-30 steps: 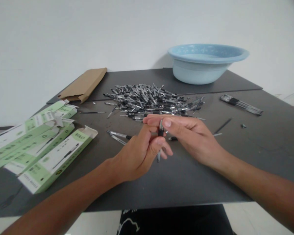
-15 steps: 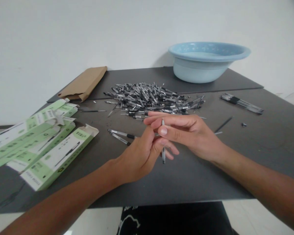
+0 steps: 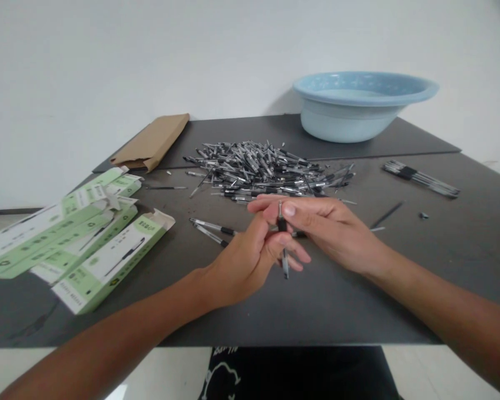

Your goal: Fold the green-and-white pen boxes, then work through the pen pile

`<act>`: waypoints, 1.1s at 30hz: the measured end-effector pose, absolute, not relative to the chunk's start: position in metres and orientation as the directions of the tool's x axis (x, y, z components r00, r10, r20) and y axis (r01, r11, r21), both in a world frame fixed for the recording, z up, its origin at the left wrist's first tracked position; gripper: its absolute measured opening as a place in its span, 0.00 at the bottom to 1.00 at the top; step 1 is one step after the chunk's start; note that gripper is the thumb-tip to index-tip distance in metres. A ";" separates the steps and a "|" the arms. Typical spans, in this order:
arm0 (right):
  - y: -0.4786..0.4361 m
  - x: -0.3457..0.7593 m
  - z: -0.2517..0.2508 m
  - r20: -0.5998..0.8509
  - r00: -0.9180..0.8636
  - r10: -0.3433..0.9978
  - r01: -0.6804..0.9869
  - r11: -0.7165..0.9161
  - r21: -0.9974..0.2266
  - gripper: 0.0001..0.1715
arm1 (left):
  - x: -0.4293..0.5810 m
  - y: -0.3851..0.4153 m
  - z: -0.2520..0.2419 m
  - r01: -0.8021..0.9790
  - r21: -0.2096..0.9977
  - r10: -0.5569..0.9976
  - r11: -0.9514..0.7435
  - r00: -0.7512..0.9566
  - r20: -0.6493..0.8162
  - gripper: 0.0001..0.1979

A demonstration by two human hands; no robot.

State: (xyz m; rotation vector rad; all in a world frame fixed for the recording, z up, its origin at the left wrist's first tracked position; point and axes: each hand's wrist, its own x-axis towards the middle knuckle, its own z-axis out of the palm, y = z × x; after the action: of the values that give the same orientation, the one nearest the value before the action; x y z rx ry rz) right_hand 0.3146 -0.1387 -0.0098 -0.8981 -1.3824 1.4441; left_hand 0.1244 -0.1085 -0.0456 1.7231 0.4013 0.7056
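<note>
My left hand (image 3: pixel 244 264) and my right hand (image 3: pixel 323 225) meet over the middle of the dark table (image 3: pixel 441 266). Together they pinch one slim pen (image 3: pixel 282 244) that stands nearly upright between them, black grip at the top, tip pointing down. The left fingers close round its lower part, the right thumb and forefinger close on its upper end. Behind the hands lies a big heap of pens (image 3: pixel 266 169). Two loose pens (image 3: pixel 210 229) lie just left of my left hand.
Green and white pen boxes (image 3: pixel 83 236) lie in a stack at the left. A brown paper envelope (image 3: pixel 152 141) sits at the back left, a light blue basin (image 3: pixel 360 105) at the back right. A banded bundle of pens (image 3: pixel 419 178) and small loose parts (image 3: pixel 385 215) lie at the right.
The view has shifted slightly, so everything sits a little further right. My right thumb has moved up along the pen, and its black grip shows again between the hands.
</note>
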 end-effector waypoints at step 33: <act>-0.080 0.328 -0.039 0.360 -0.332 0.872 0.690 0.485 -0.538 0.15 | 0.122 -0.124 -0.043 -0.043 0.899 0.494 -0.436 0.823 0.280 0.13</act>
State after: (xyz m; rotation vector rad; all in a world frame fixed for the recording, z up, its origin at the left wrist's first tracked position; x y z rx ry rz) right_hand 0.3284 -0.0795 -0.0395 -1.2829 -2.1191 0.3844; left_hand 0.1221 -0.1235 -0.0430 1.9385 0.3368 0.6315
